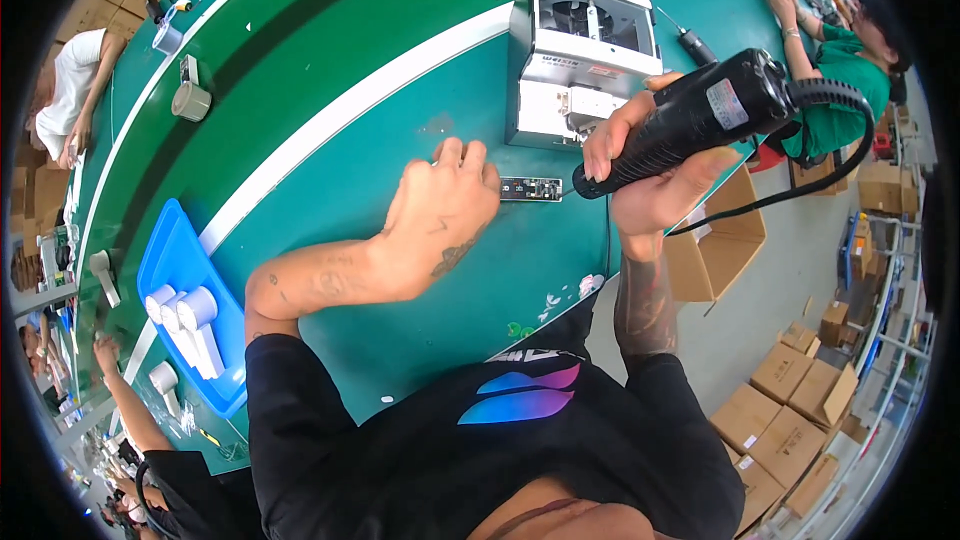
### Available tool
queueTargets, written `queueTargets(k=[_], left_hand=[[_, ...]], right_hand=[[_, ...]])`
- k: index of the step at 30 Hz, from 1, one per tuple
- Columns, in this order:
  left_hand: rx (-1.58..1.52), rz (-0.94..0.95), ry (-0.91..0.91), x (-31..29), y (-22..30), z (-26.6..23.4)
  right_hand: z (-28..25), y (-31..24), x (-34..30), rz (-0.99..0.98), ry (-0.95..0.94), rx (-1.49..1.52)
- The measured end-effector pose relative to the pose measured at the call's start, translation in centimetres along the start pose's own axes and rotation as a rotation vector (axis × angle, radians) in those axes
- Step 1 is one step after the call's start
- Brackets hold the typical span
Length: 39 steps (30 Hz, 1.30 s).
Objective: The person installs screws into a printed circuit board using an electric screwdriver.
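On the green table in front of me lies a narrow strip with a small circuit board (pixel 532 189). My left hand (pixel 445 205) is closed over its left end, which the fingers hide. My right hand (pixel 655 180) is wrapped round a black electric screwdriver (pixel 700 112), tilted with its nose down to the left. The screwdriver's tip is by the right end of the board; I cannot tell whether it touches. Just beyond stands a grey-and-white screw feeder (pixel 585 60) with an open window on top.
A blue tray (pixel 160 240) with white handled cups (pixel 197 310) sits at the left. Behind the feeder lies another screwdriver (pixel 697 46). A black cable (pixel 770 202) loops at the right, above an open cardboard box (pixel 720 250). Several people work around the tables.
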State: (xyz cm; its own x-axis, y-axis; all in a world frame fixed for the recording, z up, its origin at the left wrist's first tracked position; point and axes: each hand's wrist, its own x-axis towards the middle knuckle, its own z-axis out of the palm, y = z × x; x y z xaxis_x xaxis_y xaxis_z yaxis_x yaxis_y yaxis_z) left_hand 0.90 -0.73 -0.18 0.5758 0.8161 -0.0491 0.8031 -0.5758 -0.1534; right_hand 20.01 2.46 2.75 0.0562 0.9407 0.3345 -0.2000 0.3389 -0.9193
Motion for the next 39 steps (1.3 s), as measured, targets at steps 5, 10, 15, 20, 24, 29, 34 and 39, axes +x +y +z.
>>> queueTargets(k=[5, 10, 15, 20, 24, 29, 34, 39], left_hand=[[-0.012, 0.001, 0.011, -0.2, -0.1, -0.2], [-0.046, 0.004, -0.008, -0.1, -0.2, -0.2], [-0.079, 0.018, 0.014, 0.0, -0.5, -0.1], [-0.063, 0.019, 0.015, -0.1, -0.4, -0.3], [-0.036, 0.025, 0.025, 0.0, -0.2, -0.1], [-0.007, 0.046, 0.033, 0.1, -0.4, -0.5], [-0.045, 0.054, 0.021, 0.2, -0.6, -0.7], [-0.168, 0.092, 0.128, 0.8, -0.7, -0.3]], right_hand=[[-0.1, 0.1, -0.6, 0.003, -0.035, 0.039], [-0.6, 0.0, -0.9, -0.008, -0.004, 0.073], [-0.4, 0.0, -1.0, -0.010, 0.016, 0.076], [-0.5, 0.0, -1.0, 0.023, 0.078, 0.167], [-1.1, 1.2, -1.7, -0.003, -0.047, 0.183], [-1.4, 2.4, -1.8, -0.207, -0.216, 0.291], [-1.3, 2.4, -2.3, -0.290, -0.186, 0.299], [-1.2, -1.3, -0.3, -0.222, -0.170, 0.411]])
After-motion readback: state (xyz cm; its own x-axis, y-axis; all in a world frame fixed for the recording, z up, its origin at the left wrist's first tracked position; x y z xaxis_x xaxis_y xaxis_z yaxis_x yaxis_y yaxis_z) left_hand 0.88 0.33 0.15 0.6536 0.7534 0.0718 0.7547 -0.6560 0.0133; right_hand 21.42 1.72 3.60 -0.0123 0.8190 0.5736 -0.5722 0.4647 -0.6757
